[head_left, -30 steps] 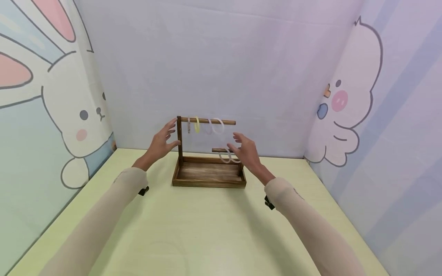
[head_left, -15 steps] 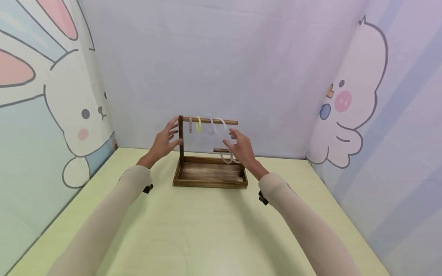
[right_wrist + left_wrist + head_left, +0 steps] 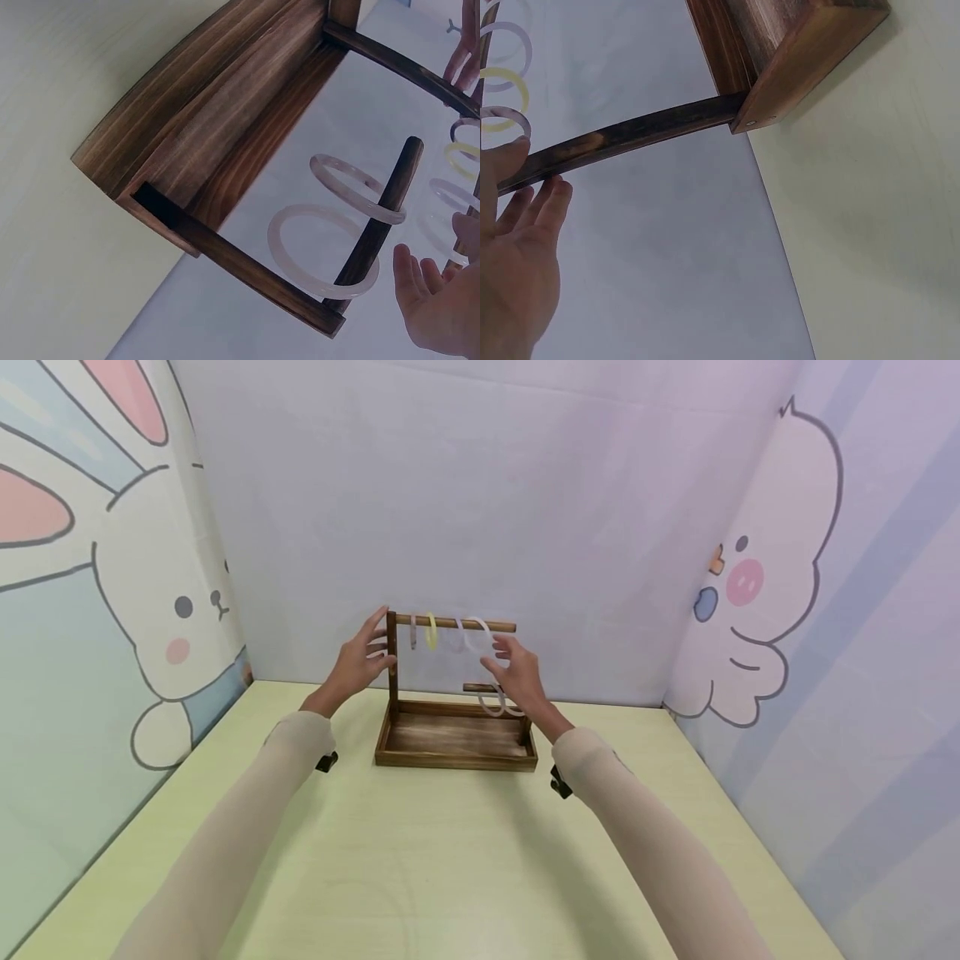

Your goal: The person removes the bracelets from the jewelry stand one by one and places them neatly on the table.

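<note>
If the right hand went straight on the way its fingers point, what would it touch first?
Most likely the outermost pale bracelet on the upper bar, just ahead of the right hand in the head view; depth is hard to judge.

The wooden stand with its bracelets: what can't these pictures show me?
Head view: where the lower bar meets the short post, hidden by the right hand.
Left wrist view: part of the yellow bracelet, beyond the left edge.
Right wrist view: part of the right hand, beyond the right edge.
</note>
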### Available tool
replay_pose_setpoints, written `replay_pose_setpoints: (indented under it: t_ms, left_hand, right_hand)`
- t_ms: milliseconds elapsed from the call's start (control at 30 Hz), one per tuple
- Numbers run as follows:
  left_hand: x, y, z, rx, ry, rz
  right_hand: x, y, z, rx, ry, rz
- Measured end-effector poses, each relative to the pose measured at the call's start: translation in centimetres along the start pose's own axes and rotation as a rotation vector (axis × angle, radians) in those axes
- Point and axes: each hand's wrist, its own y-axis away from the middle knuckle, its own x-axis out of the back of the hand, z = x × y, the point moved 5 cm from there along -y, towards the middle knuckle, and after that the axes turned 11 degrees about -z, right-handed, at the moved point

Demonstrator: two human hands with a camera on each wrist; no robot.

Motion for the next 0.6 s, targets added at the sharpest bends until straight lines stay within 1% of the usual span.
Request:
replay_pose_setpoints:
  t_ms: [100, 133, 200, 333, 600]
  left_hand:
    - [-0.08, -0.17, -0.09, 0.021, 0.001, -0.004]
    - [-0.13, -0.32, -0.61, 0.028, -0.004, -0.002]
    - [-0.22, -0.34, -0.62, 0.04, -0.011, 0.0]
    - [-0.27, -0.29, -0.45, 0.035, -0.021, 0.01]
    - [-0.21, -0.27, -0.21, 0.009, -0.037, 0.048]
  right_hand:
    - [-0.08, -0.24, -0.06, -0.016, -0.019, 0.008]
    - [-0.1, -0.29, -0.07, -0.022, -0.031, 0.012]
    - [-0.13, -0.38, -0.04, -0.034, -0.048, 0.018]
    - [-0.26, -0.53, 0.08, -0.05, -0.077, 0.035]
    - [-0.38, -0.74, -0.08, -0.043, -0.087, 0.083]
